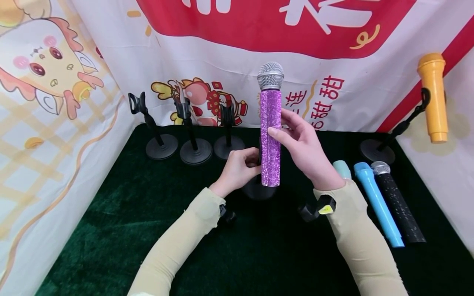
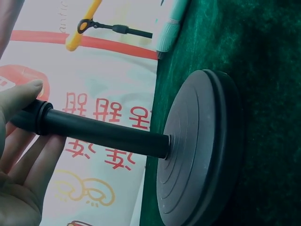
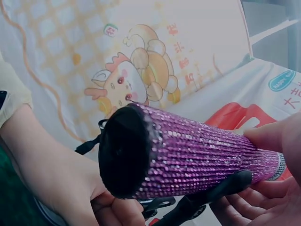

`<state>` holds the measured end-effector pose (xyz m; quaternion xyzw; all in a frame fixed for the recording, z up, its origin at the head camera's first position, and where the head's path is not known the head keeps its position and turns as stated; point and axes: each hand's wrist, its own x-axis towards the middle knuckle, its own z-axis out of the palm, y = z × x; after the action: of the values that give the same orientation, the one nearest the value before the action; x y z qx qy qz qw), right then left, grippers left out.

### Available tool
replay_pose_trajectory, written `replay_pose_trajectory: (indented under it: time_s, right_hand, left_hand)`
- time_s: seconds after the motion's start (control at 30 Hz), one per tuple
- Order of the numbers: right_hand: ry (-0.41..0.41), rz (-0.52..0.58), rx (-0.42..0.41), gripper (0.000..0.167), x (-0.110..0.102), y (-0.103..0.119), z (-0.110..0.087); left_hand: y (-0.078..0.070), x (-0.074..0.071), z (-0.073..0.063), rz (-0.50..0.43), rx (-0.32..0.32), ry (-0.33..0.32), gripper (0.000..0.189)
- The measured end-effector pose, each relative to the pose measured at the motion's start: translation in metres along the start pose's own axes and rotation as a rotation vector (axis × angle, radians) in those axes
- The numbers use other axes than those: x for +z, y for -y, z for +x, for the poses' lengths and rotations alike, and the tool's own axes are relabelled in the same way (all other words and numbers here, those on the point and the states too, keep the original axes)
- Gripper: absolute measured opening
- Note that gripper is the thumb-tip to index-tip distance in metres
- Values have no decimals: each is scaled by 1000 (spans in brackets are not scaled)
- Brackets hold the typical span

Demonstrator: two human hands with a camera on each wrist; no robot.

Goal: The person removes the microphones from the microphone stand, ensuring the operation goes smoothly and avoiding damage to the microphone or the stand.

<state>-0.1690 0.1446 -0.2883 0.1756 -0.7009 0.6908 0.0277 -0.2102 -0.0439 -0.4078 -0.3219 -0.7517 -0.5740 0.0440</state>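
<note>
A purple rhinestone-covered microphone (image 1: 270, 139) with a silver mesh head stands upright in front of me. My right hand (image 1: 307, 152) grips it near mid-body, thumb on the near side. Behind its lower end, my left hand (image 1: 237, 170) holds the upper part of a black microphone stand. The left wrist view shows thumb and fingers around the collar atop the stand's pole (image 2: 108, 132), with its round base (image 2: 188, 146) on the green cloth. In the right wrist view, the stand's black clip (image 3: 233, 184) lies along the microphone's side.
Several black stands with bare clips, including one stand (image 1: 192, 150), line the back left. A yellow microphone (image 1: 434, 98) sits in a stand (image 1: 377, 151) at back right. Pale green (image 1: 342, 169), blue (image 1: 379, 205) and black (image 1: 398, 205) microphones lie beside my right forearm. Printed cloth walls (image 1: 229, 45) enclose the table.
</note>
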Motion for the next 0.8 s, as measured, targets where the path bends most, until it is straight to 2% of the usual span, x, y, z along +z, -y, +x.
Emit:
replay_pose_trajectory:
  time_s: [0.23, 0.37, 0.8]
  right_hand:
    - [-15, 14, -44, 52, 2, 0, 3]
    - [-28, 22, -54, 51, 1, 0, 5]
    - [-49, 32, -34, 52, 0, 2, 16]
  left_hand:
    - [3, 1, 0, 67, 71, -10, 20]
    - [3, 3, 0, 72, 95, -6, 17]
    - [4, 3, 0, 53, 81, -12, 20]
